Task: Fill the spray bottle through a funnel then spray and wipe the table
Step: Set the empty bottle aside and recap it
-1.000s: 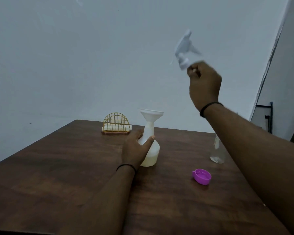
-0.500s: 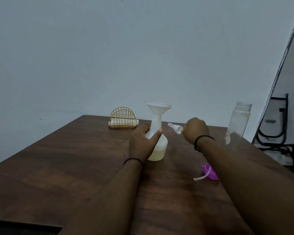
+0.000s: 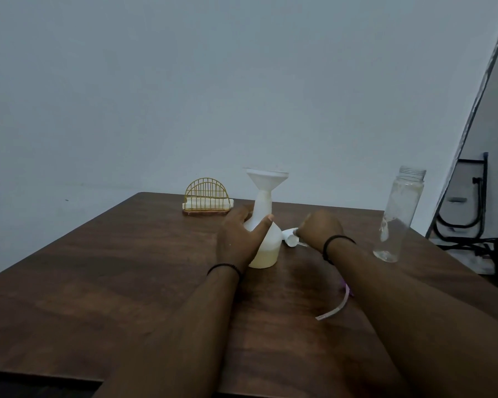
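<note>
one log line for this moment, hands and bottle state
left hand: steadying spray bottle | funnel: seated | right hand: lowering spray head to table

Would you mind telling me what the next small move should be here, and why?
Probably the funnel should be lifted out. It sits in the spray bottle, which holds liquid; the left hand steadies it, and the right hand holds the spray head low beside it.
</note>
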